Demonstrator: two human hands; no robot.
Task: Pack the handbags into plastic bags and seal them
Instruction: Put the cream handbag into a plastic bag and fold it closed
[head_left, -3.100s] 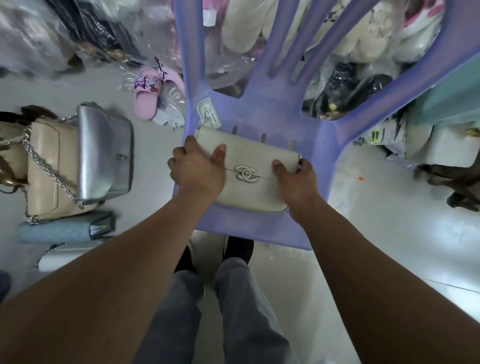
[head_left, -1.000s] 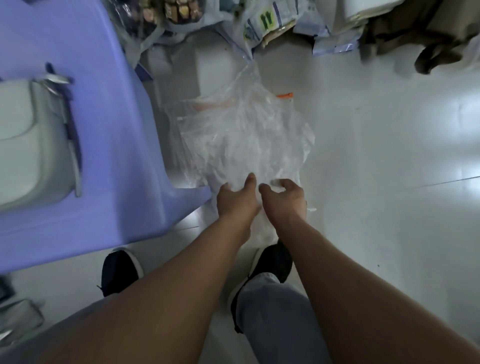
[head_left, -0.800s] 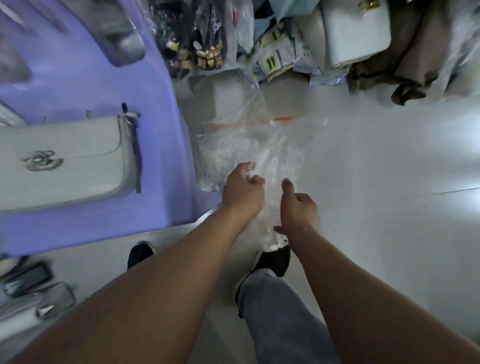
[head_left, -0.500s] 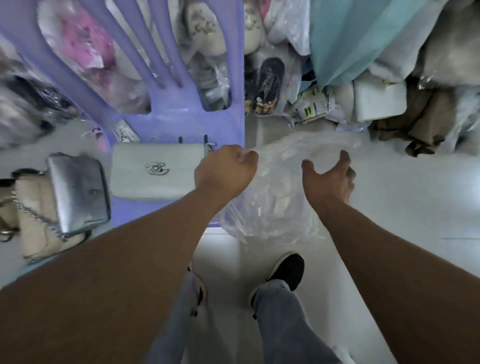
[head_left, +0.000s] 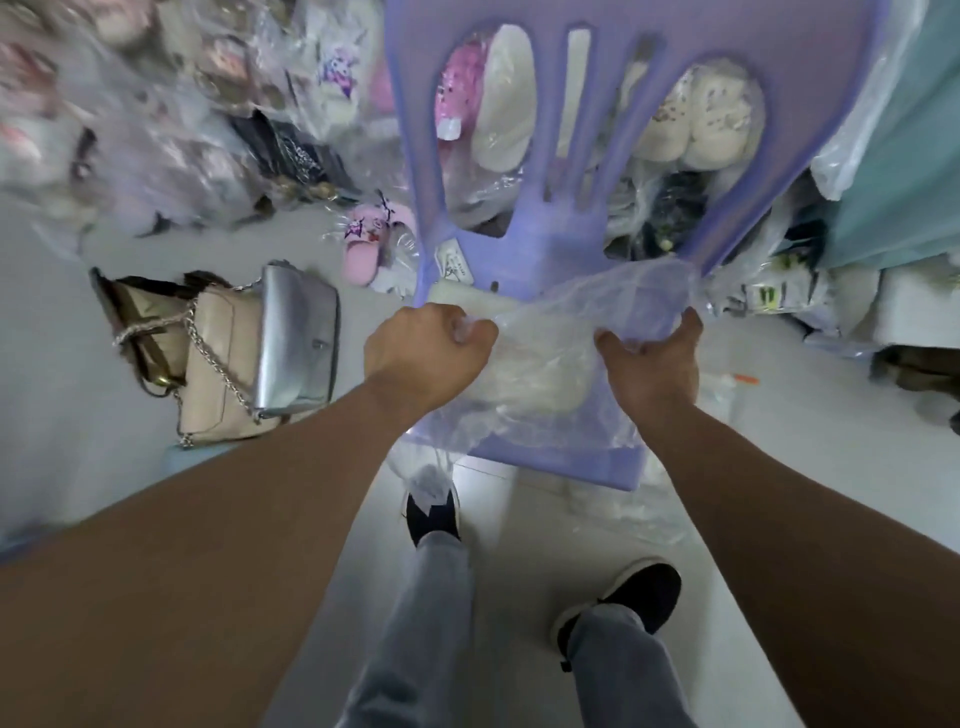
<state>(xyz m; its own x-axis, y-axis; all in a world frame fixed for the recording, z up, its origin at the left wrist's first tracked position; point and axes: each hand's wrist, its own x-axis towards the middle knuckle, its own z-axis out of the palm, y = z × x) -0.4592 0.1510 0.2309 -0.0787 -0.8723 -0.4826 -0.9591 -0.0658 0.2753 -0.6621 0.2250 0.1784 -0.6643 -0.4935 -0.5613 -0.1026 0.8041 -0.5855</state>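
Clear crinkled plastic bag (head_left: 550, 332) stretched between both hands. Left hand (head_left: 423, 353) fisted on bunched film; right hand (head_left: 652, 366) pinches opposite edge, thumb over film. Cream rectangular smooth handbag (head_left: 462, 303) just beyond left knuckles, mostly veiled by film, lying on slatted lilac plastic chair (head_left: 550, 249). Left of left hand, on floor: shiny silver flap handbag (head_left: 296, 338) overlapping beige chain-strap handbag (head_left: 218, 374).
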